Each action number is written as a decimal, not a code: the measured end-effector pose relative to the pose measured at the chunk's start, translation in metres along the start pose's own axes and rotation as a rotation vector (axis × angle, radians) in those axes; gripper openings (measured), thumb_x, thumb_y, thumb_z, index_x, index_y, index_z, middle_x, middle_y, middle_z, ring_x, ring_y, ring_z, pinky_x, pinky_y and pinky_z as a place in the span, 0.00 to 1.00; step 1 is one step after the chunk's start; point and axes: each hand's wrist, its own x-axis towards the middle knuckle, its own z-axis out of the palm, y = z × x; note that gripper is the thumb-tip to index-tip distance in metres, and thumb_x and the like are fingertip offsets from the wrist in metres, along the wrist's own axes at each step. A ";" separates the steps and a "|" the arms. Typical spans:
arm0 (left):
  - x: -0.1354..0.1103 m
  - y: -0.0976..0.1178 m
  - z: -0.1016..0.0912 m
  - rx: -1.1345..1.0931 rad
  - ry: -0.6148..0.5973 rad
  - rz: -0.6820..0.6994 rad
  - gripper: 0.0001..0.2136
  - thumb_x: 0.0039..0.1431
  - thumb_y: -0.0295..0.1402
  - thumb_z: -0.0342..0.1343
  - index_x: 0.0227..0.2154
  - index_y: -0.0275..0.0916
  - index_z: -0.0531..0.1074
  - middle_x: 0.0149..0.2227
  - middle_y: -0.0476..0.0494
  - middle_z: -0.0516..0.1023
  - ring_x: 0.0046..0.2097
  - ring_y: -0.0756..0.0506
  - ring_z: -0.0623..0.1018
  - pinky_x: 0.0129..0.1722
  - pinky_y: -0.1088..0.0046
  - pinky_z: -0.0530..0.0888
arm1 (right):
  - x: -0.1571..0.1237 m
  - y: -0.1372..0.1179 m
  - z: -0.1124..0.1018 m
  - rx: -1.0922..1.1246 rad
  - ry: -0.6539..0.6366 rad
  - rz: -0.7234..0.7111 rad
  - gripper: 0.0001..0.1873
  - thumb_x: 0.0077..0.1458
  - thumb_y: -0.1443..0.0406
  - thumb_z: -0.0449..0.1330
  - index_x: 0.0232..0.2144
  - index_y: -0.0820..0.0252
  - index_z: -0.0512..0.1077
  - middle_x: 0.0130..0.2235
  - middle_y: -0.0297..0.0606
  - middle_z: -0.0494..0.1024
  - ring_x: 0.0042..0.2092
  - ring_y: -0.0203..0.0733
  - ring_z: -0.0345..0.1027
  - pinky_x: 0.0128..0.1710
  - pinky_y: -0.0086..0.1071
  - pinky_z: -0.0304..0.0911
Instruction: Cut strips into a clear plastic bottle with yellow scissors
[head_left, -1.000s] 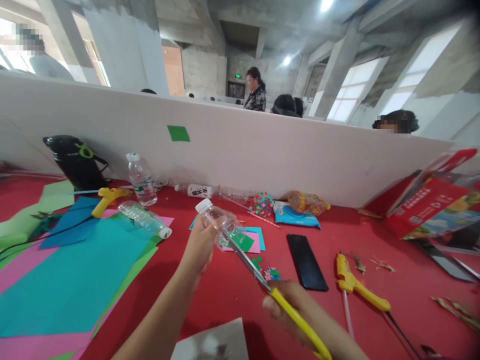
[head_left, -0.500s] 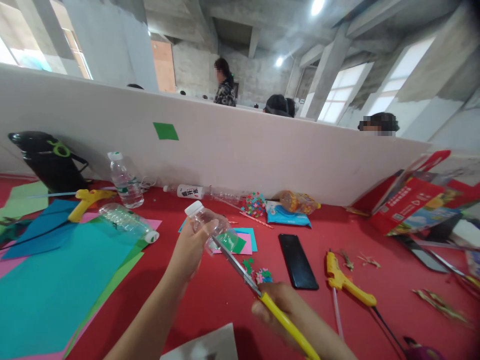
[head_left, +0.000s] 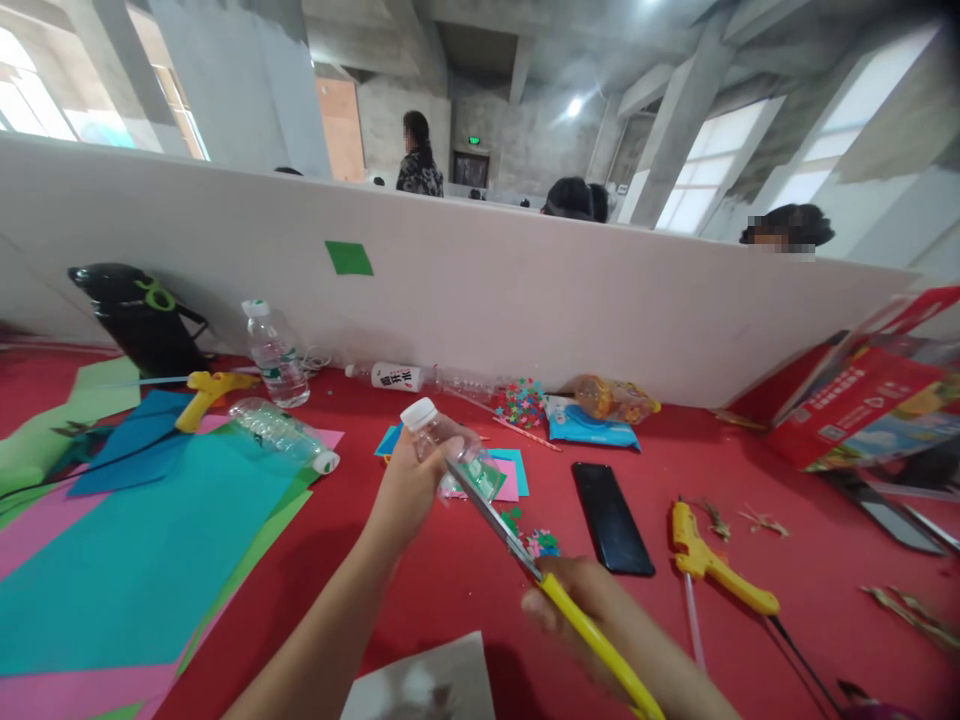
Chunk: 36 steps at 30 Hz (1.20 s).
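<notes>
Above the red table (head_left: 450, 600): left hand (head_left: 411, 480) closed around a bottle (head_left: 466, 455); right hand (head_left: 586, 583) gripping yellow-handled scissors (head_left: 555, 592), blade tips at the bottle's side.
Bottle's handling: likely light, springy and slick, its thin wall apt to buckle; best held near the neck, fingers clear of the blades.
Bottle's look: clear, white-capped, tilted, lower end hard to make out.
Nearby: cards (head_left: 514, 482) behind the bottle, loose stars (head_left: 523, 403), a phone (head_left: 613, 520), a glue gun (head_left: 697, 557).
Backdrop: white partition (head_left: 525, 300).
</notes>
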 end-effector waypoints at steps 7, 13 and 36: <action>-0.002 0.003 0.006 0.012 -0.006 -0.022 0.07 0.41 0.25 0.64 0.25 0.40 0.73 0.28 0.47 0.78 0.34 0.43 0.76 0.37 0.70 0.69 | -0.010 -0.010 -0.009 0.063 -0.055 0.005 0.30 0.58 0.37 0.43 0.25 0.56 0.55 0.22 0.26 0.57 0.22 0.31 0.49 0.19 0.26 0.44; -0.004 -0.001 0.010 0.052 0.005 -0.027 0.08 0.41 0.27 0.63 0.25 0.40 0.70 0.27 0.48 0.76 0.33 0.45 0.75 0.35 0.71 0.69 | -0.014 -0.017 -0.005 0.148 -0.012 0.133 0.35 0.50 0.31 0.43 0.27 0.56 0.57 0.23 0.27 0.58 0.21 0.31 0.52 0.18 0.26 0.48; -0.006 0.000 0.008 0.261 0.118 0.071 0.08 0.44 0.32 0.62 0.27 0.40 0.68 0.25 0.51 0.74 0.30 0.47 0.74 0.33 0.71 0.71 | -0.020 0.009 -0.006 0.146 0.046 0.174 0.29 0.57 0.40 0.51 0.40 0.59 0.66 0.29 0.31 0.66 0.26 0.32 0.56 0.21 0.25 0.50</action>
